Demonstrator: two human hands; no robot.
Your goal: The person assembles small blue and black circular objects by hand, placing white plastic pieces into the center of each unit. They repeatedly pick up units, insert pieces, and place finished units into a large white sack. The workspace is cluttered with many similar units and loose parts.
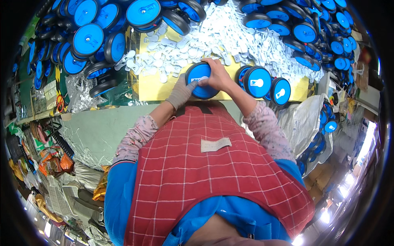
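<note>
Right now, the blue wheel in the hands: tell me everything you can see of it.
The blue wheel is a round disc with a blue, plastic-looking face, a black rim like a tyre and a white piece at its centre. It sits tilted at the near edge of the yellow table. The left hand, in a grey wrap, holds its lower left; the right hand presses on top.

Glossy blue plastic wheel (201, 80), matt black rubber rim.

Both forearms reach forward and converge; the left hand (183, 91) (wrapped in a grey wrist sleeve) has fingers extended, while the right hand (216, 76) curls in a closed grip just right of it.
</note>
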